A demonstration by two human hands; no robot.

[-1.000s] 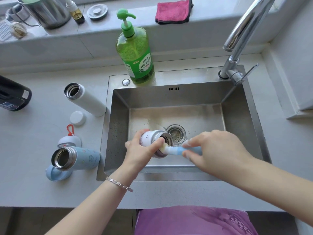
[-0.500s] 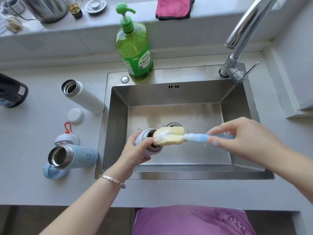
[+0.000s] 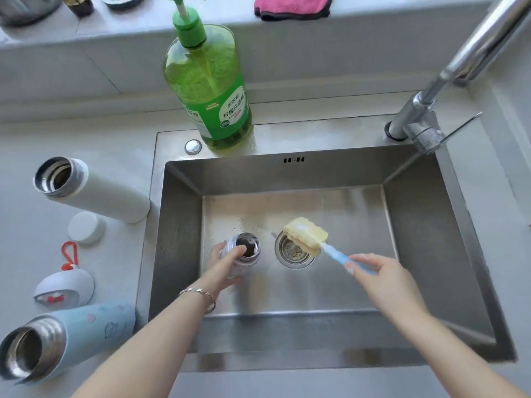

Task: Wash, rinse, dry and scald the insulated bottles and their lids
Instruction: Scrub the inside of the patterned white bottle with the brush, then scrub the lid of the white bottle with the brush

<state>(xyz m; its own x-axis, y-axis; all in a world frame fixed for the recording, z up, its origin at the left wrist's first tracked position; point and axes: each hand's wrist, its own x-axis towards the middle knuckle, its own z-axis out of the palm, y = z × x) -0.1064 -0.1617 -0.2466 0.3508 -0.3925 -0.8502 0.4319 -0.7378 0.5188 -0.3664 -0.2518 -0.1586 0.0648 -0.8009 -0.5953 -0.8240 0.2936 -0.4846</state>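
A small white insulated bottle (image 3: 249, 249) stands upright in the steel sink (image 3: 184, 214), mouth open, with my left hand (image 3: 227, 262) gripping its side. My right hand (image 3: 382, 278) holds the blue handle of a bottle brush (image 3: 307, 234); its yellow sponge head hovers over the drain (image 3: 293, 251), clear of the bottle. On the counter to the left stand a tall white bottle (image 3: 94, 191) and a light blue bottle (image 3: 66, 340), both open. A white round lid (image 3: 86, 227) and a blue-grey lid with a red loop (image 3: 64, 285) lie between them.
A green dish soap pump bottle (image 3: 209, 90) stands on the sink's back rim. The chrome tap (image 3: 448, 79) rises at the back right. A pink cloth (image 3: 291, 5) lies on the ledge behind, and metal ware sits at its far left.
The brush has come out of the small bottle and moved right, over the drain. The bottle went from tilted in my left hand to upright on the sink floor. The view has moved closer.
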